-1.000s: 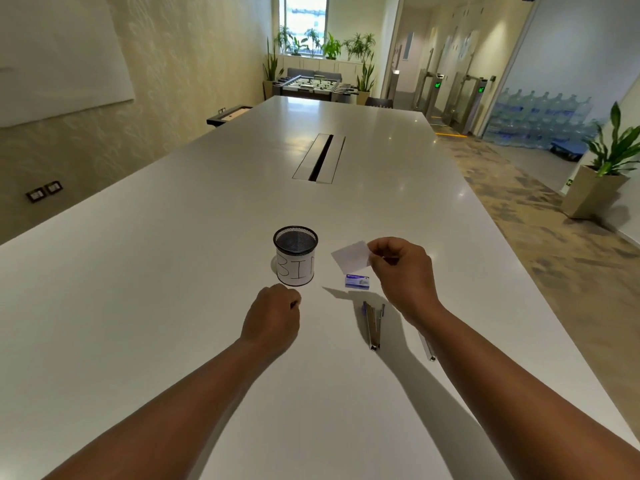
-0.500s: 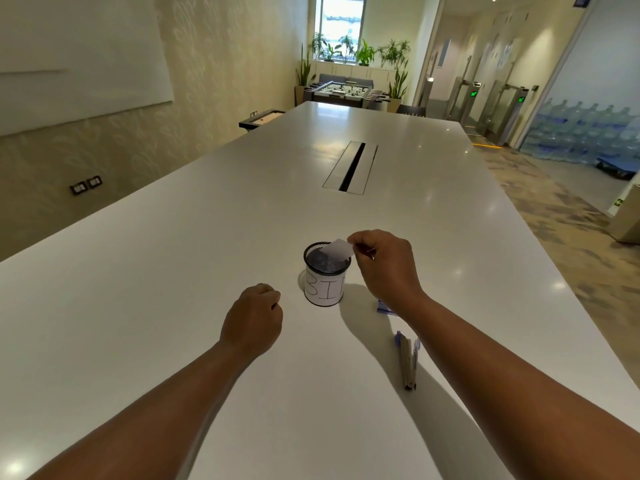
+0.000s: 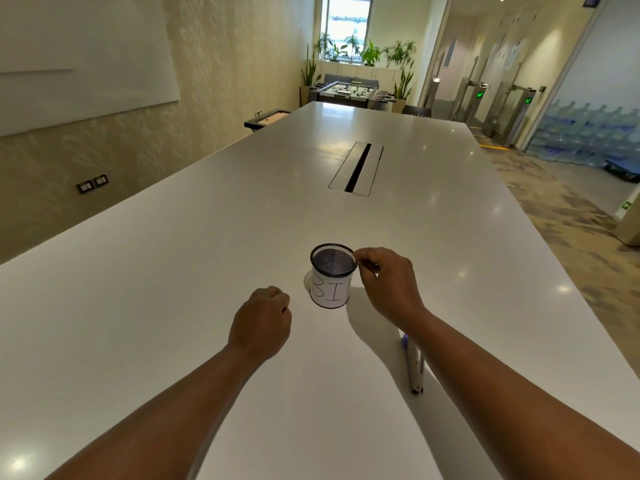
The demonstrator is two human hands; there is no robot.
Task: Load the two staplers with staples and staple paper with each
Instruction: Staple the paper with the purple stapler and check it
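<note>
On the white table point(image 3: 173, 289) stands a black mesh cup point(image 3: 333, 275) wrapped in white paper lettered "BI". My right hand point(image 3: 388, 285) hovers at the cup's right rim with its fingers curled; no paper shows in them. To the cup's left, my left hand point(image 3: 263, 323) rests on the table as a closed fist with nothing visible in it. One stapler point(image 3: 414, 365), swung open, lies flat just left of my right forearm. The second stapler and the staple box are hidden.
A cable slot point(image 3: 356, 171) is set into the table's middle, farther back. The table's right edge point(image 3: 568, 289) drops to a carpeted floor. A whiteboard hangs on the left wall, with plants and a foosball table at the far end.
My right hand carried the small white paper leftward from above the staple box to the cup's mouth. The paper is now out of sight. My left hand stayed a fist.
</note>
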